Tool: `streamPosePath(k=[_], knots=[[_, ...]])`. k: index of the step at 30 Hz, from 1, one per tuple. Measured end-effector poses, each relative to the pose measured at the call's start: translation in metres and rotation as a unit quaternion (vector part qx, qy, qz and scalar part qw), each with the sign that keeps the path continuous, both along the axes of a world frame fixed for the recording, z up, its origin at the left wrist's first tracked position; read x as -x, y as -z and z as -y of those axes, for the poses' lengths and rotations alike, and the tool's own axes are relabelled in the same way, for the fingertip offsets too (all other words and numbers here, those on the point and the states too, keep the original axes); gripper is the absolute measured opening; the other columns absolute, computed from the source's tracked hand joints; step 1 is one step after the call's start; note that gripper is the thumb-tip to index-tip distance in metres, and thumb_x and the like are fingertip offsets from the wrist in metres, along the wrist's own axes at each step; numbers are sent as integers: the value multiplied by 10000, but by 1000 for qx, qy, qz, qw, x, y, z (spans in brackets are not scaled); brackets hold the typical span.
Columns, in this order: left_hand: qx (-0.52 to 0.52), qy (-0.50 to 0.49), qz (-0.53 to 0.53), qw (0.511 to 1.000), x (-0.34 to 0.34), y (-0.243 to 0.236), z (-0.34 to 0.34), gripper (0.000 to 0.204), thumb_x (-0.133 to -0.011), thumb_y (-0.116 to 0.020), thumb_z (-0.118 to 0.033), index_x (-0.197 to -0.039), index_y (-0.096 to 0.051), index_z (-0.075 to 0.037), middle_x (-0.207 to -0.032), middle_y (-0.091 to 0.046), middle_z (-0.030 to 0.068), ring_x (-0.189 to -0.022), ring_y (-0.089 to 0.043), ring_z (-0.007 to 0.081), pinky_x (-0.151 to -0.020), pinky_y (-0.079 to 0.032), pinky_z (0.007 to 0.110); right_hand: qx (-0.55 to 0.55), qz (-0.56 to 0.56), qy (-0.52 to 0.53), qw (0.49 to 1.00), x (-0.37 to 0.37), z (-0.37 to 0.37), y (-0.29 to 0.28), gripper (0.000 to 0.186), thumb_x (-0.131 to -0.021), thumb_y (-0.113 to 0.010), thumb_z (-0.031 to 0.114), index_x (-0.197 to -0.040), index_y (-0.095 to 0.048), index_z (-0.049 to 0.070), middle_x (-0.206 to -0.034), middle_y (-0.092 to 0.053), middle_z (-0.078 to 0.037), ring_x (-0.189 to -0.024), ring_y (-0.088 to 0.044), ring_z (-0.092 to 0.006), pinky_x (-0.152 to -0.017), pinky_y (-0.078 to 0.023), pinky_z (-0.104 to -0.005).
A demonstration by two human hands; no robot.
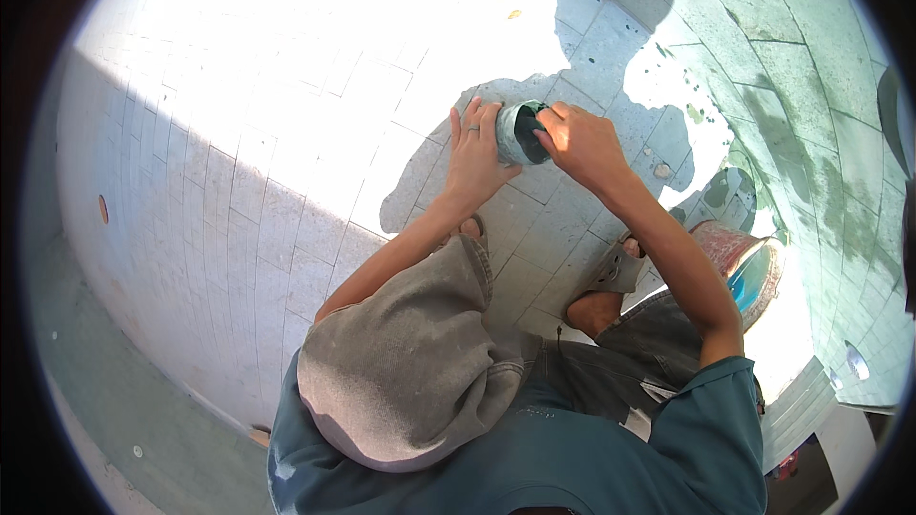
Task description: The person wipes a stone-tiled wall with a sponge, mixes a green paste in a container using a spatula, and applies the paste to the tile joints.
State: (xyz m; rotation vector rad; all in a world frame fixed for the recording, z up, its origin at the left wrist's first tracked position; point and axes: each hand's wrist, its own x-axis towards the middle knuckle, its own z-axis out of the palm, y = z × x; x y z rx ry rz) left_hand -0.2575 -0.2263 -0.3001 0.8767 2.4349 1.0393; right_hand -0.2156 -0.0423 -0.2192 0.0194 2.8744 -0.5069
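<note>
A short, hollow, pale grey-green cylinder (510,141) with a dark inside is held over the tiled floor (520,243), its open end toward the right. My left hand (475,157) grips it from the left, fingers along its outer side and thumb low beside it. My right hand (578,145) is closed at the open end, fingertips on the rim or just inside it; whether they hold anything else is hidden. I am crouched, with my sandalled feet on either side below the cylinder.
A worn reddish bucket (725,243) with blue inside stands right of my right foot. A curved tiled wall (811,86) rises along the right, with a round fitting (857,359) low on it. A grey-green band (114,401) runs along the left. Dark splashes spot the floor at right.
</note>
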Motion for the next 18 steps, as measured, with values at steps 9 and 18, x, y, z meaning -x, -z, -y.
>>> streamPosePath(k=[9, 18], knots=[[-36, 7, 39, 999, -3, -8, 0, 1027, -598, -886, -175, -1415, -299, 29, -1437, -397, 254, -1466, -251, 414, -1241, -61, 556, 63, -64, -25, 996, 1, 2, 2, 175, -827, -699, 91, -972, -621, 32, -930, -644, -154, -863, -641, -388, -726, -518, -466], [-45, 3, -4, 999, -6, 8, -7, 1037, -555, -889, -179, -1401, -334, 49, -1404, -428, 255, -1434, -304, 414, -1238, -82, 554, 5, -20, -70, 997, 3, -18, 11, 230, -849, -683, 99, -1063, -637, 29, -1018, -662, -159, -931, -647, -388, -788, -514, -463]])
